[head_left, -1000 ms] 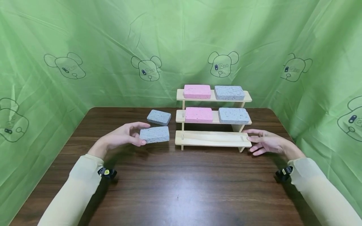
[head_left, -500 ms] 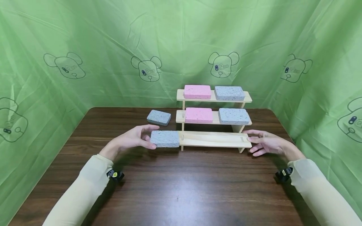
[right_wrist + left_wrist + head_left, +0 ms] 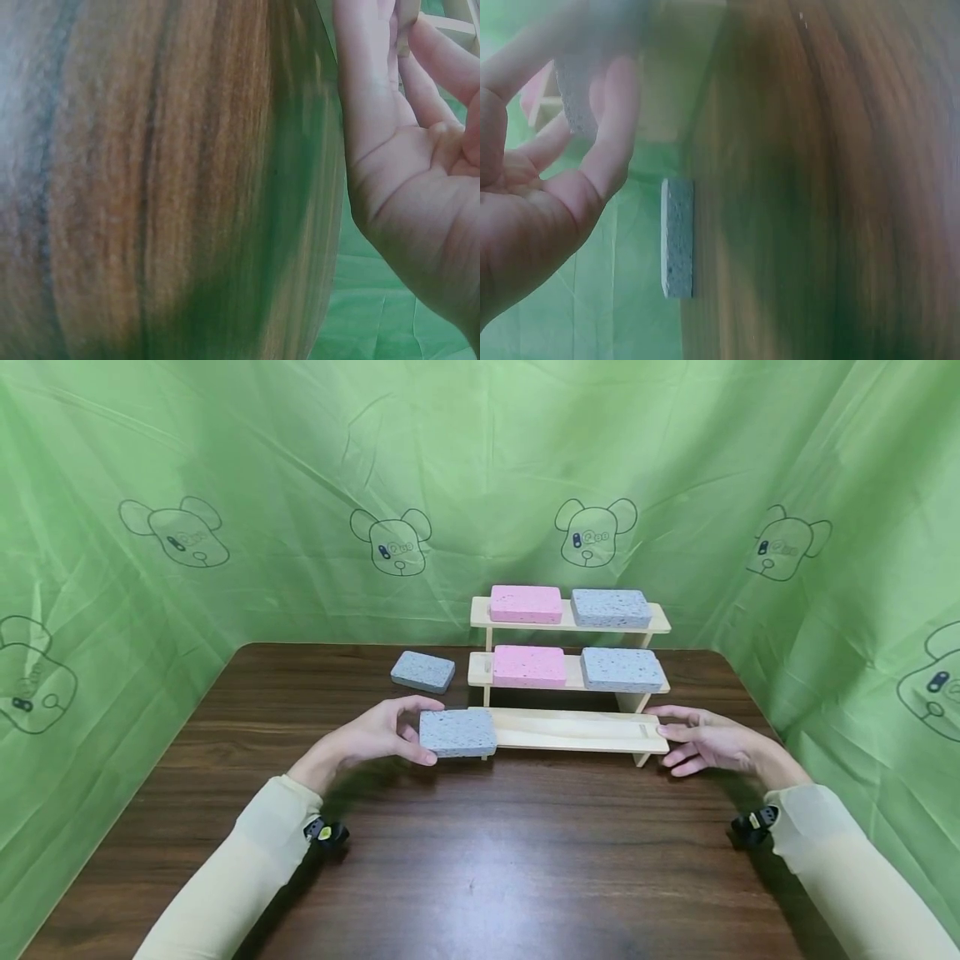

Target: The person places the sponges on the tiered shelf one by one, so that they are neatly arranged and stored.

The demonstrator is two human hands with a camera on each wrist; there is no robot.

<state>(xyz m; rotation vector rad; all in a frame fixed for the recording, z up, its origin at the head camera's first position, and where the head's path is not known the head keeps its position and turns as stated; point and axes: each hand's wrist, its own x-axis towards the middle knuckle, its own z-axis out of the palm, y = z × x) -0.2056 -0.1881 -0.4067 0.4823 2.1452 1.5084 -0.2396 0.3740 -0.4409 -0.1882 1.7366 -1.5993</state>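
Note:
My left hand [image 3: 375,737] pinches a grey-blue pumice stone [image 3: 459,732] by its left end, thumb in front and fingers behind. In the head view the stone overlaps the left end of the lowest step of a three-tier wooden rack [image 3: 570,728]. My right hand [image 3: 708,743] grips the right end of that step between thumb and index finger, the other fingers below. Another grey-blue pumice stone [image 3: 423,671] lies on the table behind the left hand. The left wrist view also shows this loose stone [image 3: 678,238] edge-on; the held one [image 3: 576,94] is partly hidden by fingers.
On the middle step sit a pink stone [image 3: 528,667] and a grey-blue stone [image 3: 622,669]. Above them, the top step bears a pink stone [image 3: 526,604] and a grey-blue one [image 3: 611,608]. Green cloth [image 3: 300,577] hangs round the dark wooden table [image 3: 480,860].
My left hand has moved right with its pumice stone, from beside the rack to the left end of the lowest step. The right hand stays on the rack.

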